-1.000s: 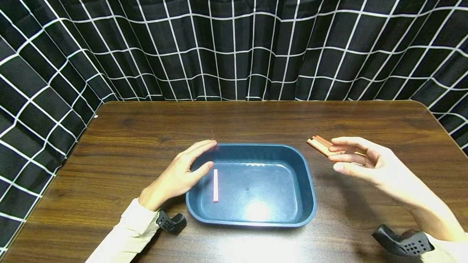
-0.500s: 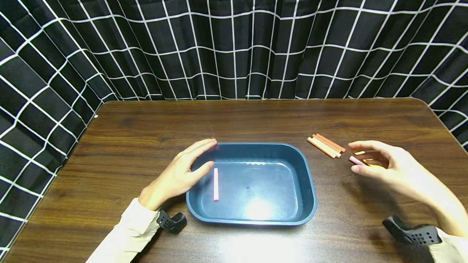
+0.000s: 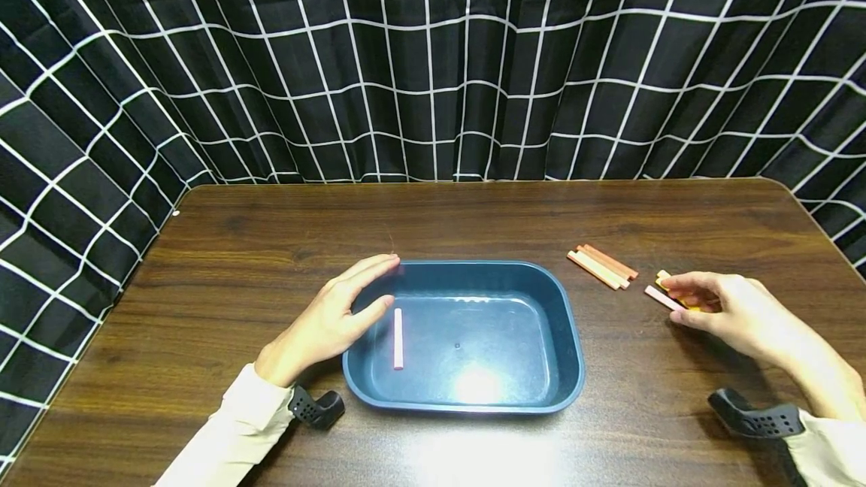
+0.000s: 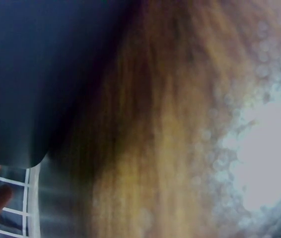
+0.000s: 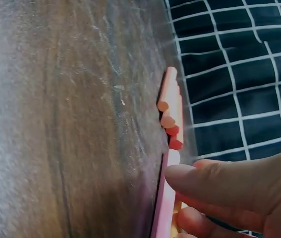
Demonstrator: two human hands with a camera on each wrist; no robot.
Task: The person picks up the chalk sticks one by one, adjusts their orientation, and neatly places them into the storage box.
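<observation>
Curtain (image 3: 419, 66), black with white grid lines, hangs behind the brown table (image 3: 271, 235) across its whole width. At left, a pale sleeve (image 3: 226, 423) leads to the left hand (image 3: 326, 318), its fingers straight along the end of the blue tray (image 3: 467, 329), thumb over the rim, gripping nothing. Inside the tray, near that end, lies a pink stick (image 3: 398, 339). Right of the tray, orange sticks (image 3: 602, 267), paler and darker, lie slantwise side by side. Near them, a second pink stick (image 3: 663, 297) lies beside yellow sticks (image 3: 662, 275). Right hand (image 3: 744, 314) is over these, thumb against the pink one, fingers bent; whether they grip, I cannot tell.
</observation>
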